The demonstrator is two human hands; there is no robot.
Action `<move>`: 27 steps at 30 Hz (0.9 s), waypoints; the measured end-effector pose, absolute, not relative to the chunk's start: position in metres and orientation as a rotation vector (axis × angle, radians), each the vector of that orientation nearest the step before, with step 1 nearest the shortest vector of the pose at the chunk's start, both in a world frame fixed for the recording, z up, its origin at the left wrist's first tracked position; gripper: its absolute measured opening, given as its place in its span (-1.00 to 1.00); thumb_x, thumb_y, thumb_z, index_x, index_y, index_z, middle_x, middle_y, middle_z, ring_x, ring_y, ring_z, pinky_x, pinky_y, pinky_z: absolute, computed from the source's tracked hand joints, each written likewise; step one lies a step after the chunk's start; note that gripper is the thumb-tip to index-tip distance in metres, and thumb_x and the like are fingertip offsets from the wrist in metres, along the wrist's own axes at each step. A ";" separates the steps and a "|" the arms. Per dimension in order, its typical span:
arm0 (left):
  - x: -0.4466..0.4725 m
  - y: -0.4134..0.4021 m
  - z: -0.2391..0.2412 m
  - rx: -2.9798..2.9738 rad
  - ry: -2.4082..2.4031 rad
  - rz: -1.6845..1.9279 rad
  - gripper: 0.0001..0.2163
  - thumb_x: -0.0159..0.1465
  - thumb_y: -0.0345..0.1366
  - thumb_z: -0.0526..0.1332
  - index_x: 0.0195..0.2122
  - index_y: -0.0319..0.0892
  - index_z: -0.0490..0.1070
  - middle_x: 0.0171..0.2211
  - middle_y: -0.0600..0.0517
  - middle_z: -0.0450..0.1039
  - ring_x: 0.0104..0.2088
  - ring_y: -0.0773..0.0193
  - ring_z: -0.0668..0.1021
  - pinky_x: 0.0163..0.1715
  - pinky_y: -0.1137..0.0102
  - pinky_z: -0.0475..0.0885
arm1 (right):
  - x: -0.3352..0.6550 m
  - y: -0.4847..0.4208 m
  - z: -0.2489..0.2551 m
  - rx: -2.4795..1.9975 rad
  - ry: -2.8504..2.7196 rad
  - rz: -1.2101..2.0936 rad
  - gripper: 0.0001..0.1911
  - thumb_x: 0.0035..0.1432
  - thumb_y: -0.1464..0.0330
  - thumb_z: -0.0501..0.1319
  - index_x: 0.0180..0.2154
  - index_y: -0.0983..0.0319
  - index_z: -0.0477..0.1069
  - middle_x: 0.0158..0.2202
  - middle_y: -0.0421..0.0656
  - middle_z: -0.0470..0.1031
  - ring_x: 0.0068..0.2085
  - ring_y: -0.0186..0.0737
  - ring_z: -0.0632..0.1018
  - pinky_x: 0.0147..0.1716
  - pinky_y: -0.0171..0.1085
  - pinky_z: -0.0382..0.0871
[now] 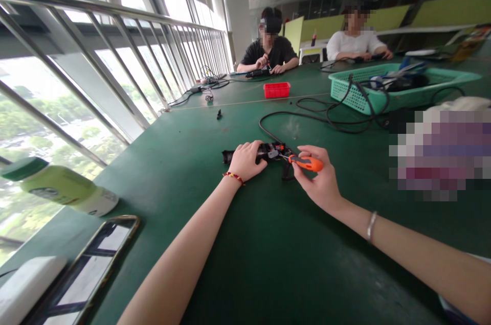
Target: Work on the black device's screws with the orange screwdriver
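A black corded device [228, 157] lies on the green table in front of me, with grey and red-orange parts exposed at its right portion. My left hand [247, 160] is closed over its middle and presses it to the table. In my right hand [321, 179] is a screwdriver [310, 163] with an orange and grey handle, gripped between thumb and fingers. Its thin shaft points left into the exposed part of the device; whether the tip sits on a screw is too small to tell. A black cable [264, 119] runs away from the device toward the back right.
A red basket [276, 90] and a small black piece [219, 114] lie beyond my hands. At back right stands a green basket [349, 94] with cables. A bottle [61, 187] and phone [92, 269] are at left. Two people [268, 51] sit across the table.
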State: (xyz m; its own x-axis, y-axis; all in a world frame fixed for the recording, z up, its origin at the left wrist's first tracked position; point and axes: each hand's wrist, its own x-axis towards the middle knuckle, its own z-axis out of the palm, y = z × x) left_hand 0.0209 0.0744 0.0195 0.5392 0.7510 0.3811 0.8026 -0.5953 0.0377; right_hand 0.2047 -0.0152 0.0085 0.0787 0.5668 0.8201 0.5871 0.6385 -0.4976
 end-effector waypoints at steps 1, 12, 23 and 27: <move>0.021 0.074 0.020 -2.629 -1.334 -0.548 -0.60 0.12 -0.23 0.10 0.00 -0.21 0.24 -0.22 -0.05 0.45 -0.17 0.11 0.47 -0.12 0.27 0.32 | 0.205 -0.015 0.008 -0.998 -1.577 -0.007 -0.68 0.05 0.41 0.21 -0.11 0.14 0.27 -0.32 -0.18 0.39 -0.29 -0.19 0.47 -0.21 -0.14 0.38; 0.021 0.076 0.016 -2.611 -1.333 -0.575 -0.61 0.11 -0.23 0.10 -0.02 -0.21 0.25 -0.23 -0.04 0.46 -0.18 0.13 0.47 -0.13 0.30 0.32 | 0.198 -0.018 0.004 -1.064 -1.589 0.162 -0.68 0.07 0.39 0.19 -0.09 0.15 0.24 -0.46 -0.26 0.33 -0.43 -0.27 0.44 -0.32 -0.19 0.38; 0.022 0.075 0.017 -2.608 -1.346 -0.571 -0.62 0.12 -0.23 0.11 -0.02 -0.21 0.26 -0.23 -0.03 0.45 -0.19 0.15 0.47 -0.13 0.31 0.32 | 0.201 -0.017 0.006 -1.061 -1.585 0.102 -0.72 0.10 0.37 0.19 -0.11 0.17 0.25 -0.48 -0.26 0.30 -0.44 -0.27 0.40 -0.31 -0.19 0.35; 0.022 0.074 0.017 -2.609 -1.346 -0.570 -0.61 0.12 -0.23 0.11 -0.02 -0.22 0.26 -0.24 -0.03 0.45 -0.18 0.15 0.47 -0.13 0.30 0.32 | 0.201 -0.017 0.011 -1.050 -1.534 0.173 -0.79 0.12 0.37 0.17 -0.16 0.18 0.26 -0.54 -0.31 0.22 -0.52 -0.32 0.34 -0.38 -0.23 0.31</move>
